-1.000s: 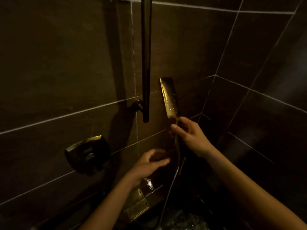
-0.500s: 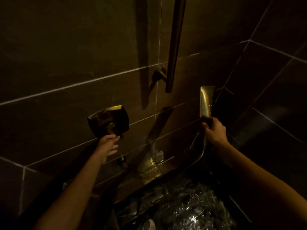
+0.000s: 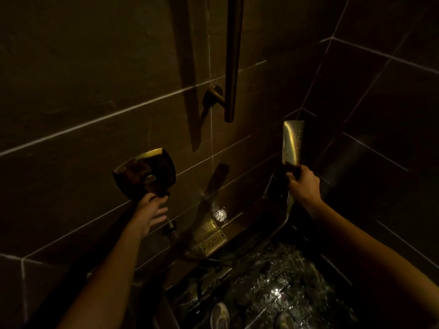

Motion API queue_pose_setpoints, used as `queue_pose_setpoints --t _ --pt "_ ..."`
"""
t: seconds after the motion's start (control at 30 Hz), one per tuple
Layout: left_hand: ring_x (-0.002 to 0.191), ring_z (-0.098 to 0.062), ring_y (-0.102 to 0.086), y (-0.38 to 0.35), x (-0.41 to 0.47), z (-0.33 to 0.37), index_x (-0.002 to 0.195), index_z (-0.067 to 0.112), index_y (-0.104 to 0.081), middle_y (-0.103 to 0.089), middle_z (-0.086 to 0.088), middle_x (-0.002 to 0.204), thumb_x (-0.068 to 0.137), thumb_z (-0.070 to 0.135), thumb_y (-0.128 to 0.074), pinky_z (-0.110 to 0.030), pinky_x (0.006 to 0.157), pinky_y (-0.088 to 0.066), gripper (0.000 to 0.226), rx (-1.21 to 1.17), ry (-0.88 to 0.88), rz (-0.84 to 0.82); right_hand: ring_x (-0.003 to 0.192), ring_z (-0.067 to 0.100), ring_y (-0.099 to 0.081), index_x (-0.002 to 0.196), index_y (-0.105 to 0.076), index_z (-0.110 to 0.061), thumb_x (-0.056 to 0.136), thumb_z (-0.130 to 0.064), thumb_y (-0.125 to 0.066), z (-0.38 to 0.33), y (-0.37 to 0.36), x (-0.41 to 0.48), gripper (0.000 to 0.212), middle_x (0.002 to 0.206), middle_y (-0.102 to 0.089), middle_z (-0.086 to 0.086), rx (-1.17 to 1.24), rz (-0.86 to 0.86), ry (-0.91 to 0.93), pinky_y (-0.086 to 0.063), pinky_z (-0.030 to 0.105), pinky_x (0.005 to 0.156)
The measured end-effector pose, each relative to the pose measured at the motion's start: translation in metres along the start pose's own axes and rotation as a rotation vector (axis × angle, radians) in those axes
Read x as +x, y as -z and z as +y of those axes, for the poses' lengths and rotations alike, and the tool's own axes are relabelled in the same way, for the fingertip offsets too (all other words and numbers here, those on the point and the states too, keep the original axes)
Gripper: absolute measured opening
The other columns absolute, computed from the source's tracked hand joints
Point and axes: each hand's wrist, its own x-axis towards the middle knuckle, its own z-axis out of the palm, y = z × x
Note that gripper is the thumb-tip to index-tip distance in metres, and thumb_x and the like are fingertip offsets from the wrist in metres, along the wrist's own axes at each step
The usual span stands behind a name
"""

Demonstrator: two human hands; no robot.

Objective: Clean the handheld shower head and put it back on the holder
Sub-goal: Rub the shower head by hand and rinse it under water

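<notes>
The handheld shower head (image 3: 292,143) is a flat, brass-coloured bar with water drops on it, held upright at the right. My right hand (image 3: 303,185) is shut on its handle, and the hose (image 3: 286,213) hangs down from below the fist. My left hand (image 3: 152,210) reaches up to the square brass valve handle (image 3: 145,173) on the wall, fingertips touching its lower edge, fingers spread. The vertical slide bar (image 3: 234,58) is fixed to the wall between the two hands. No holder is visible in the dim light.
Dark tiled walls meet in a corner at the right. A brass spout plate (image 3: 210,241) and a small knob (image 3: 171,225) sit on the wall below the valve. A bright wet spot (image 3: 220,214) glints nearby. The wet floor (image 3: 273,288) shows my shoes (image 3: 219,314).
My left hand rose from near the hose to the valve handle and now touches its underside. The view tilted down and the shower head shifted right in my right hand.
</notes>
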Motion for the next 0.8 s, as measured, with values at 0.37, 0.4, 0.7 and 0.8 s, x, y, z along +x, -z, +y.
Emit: queue_pose_setpoints --t 0.37,0.4,0.7,0.8 --pt "0.111 -0.03 -0.065 -0.002 -0.014 -0.005 0.147 0.028 -0.037 -0.048 -0.005 0.149 0.099 0.016 -0.055 -0.044 0.084 -0.056 0.053 -0.026 -0.021 -0.048 0.082 0.013 -0.065 0.135 -0.054 -0.011 0.101 -0.019 -0.058 0.007 0.023 -0.007 0.035 0.113 -0.062 0.008 0.044 0.021 0.02 -0.051 0.022 0.061" --pt "0.111 -0.03 -0.065 -0.003 -0.014 -0.006 0.147 0.028 -0.037 -0.048 -0.005 0.148 0.099 0.015 -0.055 -0.043 0.083 -0.056 0.053 -0.029 -0.023 -0.042 0.083 0.014 -0.065 0.134 -0.054 -0.011 0.101 -0.019 -0.058 0.007 0.025 -0.009 0.034 0.113 -0.062 0.008 0.044 0.023 0.024 -0.051 0.022 0.061" --pt "0.109 -0.032 -0.064 -0.012 -0.026 -0.004 0.149 0.029 -0.034 -0.048 -0.007 0.148 0.098 0.015 -0.057 -0.046 0.088 -0.053 0.057 -0.095 -0.014 -0.01 0.097 0.022 -0.068 0.135 -0.054 -0.014 0.101 -0.022 -0.058 0.023 0.039 -0.005 0.035 0.119 -0.063 0.01 0.048 0.032 0.028 -0.06 0.035 0.077" --pt "0.111 -0.034 -0.064 -0.018 -0.031 -0.005 0.146 0.03 -0.038 -0.044 -0.006 0.152 0.097 0.016 -0.059 -0.047 0.091 -0.053 0.055 -0.119 -0.008 -0.003 0.101 0.023 -0.067 0.136 -0.054 -0.014 0.101 -0.022 -0.057 0.022 0.045 -0.002 0.035 0.121 -0.062 0.01 0.053 0.017 0.028 -0.061 0.041 0.084"
